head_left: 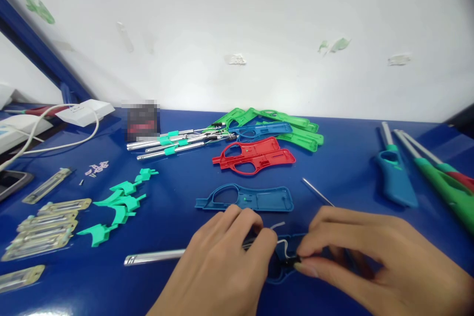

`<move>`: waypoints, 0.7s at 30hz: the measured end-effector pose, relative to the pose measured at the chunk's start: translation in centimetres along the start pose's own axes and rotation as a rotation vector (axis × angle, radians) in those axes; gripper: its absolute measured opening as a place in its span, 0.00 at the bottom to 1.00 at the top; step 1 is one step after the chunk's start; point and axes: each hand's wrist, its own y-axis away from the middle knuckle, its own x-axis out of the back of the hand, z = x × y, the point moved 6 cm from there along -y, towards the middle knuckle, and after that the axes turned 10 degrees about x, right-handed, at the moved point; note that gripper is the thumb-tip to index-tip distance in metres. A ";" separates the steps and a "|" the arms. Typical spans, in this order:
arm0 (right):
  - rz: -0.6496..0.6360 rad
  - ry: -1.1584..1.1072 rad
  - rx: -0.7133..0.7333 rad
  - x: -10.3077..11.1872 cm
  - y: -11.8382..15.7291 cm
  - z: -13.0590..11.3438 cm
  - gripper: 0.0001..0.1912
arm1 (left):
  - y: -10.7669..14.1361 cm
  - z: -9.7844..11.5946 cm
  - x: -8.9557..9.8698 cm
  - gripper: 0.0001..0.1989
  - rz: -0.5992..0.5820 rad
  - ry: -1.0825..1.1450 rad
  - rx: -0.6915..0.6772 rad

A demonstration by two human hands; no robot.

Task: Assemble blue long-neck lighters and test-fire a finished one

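Note:
In the head view, my left hand (225, 261) curls over the front of a blue lighter shell half (294, 241), with its grip on the underside hidden. A silver metal tube (155, 256) sticks out to the left from beneath that hand. A white wire (283, 244) runs from near my left fingertips to a small black part (292, 259). My right hand (355, 252) pinches this black part between thumb and index finger, over the shell. Just beyond lies a matching blue shell half (259, 198). A thin metal rod (316, 191) disappears behind my right hand.
Red shell halves (255, 155), green shell halves (301, 138) and wired metal tubes (170, 144) lie at the back. Green triggers (126, 202) and clear fuel tanks (48, 227) are on the left. Assembled lighters (398, 177) lie right. A white wall (237, 24) stands behind.

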 end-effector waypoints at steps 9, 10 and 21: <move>-0.063 -0.072 -0.102 -0.2 -0.6 0.4 0.07 | -0.5 0.5 0.7 0.14 0.085 -0.034 -0.032; -0.063 -0.081 -0.107 -0.2 -0.6 0.4 0.07 | -0.6 0.5 0.7 0.14 0.092 -0.038 -0.033; -0.113 -0.141 -0.184 -0.4 -0.9 0.7 0.06 | -0.4 0.2 0.7 0.14 0.078 -0.041 -0.042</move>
